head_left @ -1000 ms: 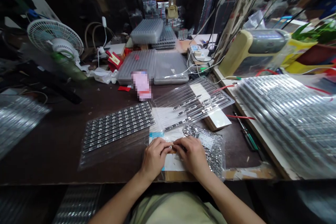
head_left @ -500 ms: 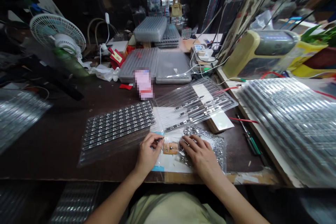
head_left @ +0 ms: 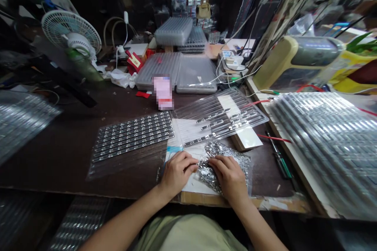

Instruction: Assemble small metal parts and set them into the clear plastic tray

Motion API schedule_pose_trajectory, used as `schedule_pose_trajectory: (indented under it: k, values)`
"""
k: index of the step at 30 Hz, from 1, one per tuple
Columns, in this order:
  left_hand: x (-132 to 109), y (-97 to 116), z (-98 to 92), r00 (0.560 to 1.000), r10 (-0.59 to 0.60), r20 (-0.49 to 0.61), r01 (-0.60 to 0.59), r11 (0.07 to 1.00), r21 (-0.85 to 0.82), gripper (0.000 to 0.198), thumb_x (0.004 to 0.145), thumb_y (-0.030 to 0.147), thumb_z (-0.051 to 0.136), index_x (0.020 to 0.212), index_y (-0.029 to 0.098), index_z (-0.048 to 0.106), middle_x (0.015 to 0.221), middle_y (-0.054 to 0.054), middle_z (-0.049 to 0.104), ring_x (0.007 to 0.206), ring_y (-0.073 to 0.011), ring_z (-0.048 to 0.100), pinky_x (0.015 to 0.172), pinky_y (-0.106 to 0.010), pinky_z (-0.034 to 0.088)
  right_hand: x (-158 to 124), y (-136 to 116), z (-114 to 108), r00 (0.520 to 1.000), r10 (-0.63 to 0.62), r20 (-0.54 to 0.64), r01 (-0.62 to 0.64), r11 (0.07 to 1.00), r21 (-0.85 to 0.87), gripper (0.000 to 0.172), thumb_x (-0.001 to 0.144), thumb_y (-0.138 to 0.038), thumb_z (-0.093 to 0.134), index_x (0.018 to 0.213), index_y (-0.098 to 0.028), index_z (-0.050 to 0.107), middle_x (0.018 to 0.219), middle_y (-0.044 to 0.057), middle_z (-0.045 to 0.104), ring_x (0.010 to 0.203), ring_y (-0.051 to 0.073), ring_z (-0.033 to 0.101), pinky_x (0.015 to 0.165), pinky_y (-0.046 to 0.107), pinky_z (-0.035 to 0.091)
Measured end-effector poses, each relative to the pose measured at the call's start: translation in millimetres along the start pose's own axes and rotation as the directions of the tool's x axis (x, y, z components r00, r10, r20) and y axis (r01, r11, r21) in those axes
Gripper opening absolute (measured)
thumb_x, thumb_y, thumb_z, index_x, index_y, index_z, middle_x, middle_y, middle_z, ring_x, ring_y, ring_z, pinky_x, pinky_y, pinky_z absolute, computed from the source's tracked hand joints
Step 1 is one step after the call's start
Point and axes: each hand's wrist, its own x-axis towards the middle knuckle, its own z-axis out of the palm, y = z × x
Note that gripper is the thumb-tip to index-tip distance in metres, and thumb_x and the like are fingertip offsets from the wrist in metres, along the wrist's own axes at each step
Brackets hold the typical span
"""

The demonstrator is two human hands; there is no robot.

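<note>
The left hand (head_left: pixel 178 172) and right hand (head_left: pixel 231 176) close narrowly on a clear bag of loose silver metal parts (head_left: pixel 210 172), beside a part-filled clear plastic tray (head_left: pixel 220 115) and a fully filled clear plastic sheet (head_left: pixel 132 137).

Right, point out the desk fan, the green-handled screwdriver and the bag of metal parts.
desk fan (head_left: pixel 71 27), head view, on the grille
green-handled screwdriver (head_left: pixel 283 169), head view, on the handle
bag of metal parts (head_left: pixel 224 150), head view, on its far end

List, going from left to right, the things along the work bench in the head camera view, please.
Blurred clear tray → clear tray of small metal parts → left hand → right hand → green-handled screwdriver → large stack of clear trays
</note>
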Motion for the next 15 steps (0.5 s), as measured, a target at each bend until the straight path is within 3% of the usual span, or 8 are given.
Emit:
schedule_pose_trajectory:
  k: [15]
  values:
    - [-3.0,-1.3,5.9,0.999,0.045,0.022,-0.046,0.999,0.021,0.013,0.081,0.017,0.065,0.091,0.021,0.071,0.081,-0.002,0.066,0.078,-0.0159,0.059,0.073,-0.028,0.048,0.8,1.6,0.2,0.998,-0.017,-0.063,0.021,0.998,0.055,0.017,0.093,-0.019,0.048,0.101,-0.020,0.063,0.089,0.005,0.067,0.080,0.017,0.057,0.073,0.031,0.046]
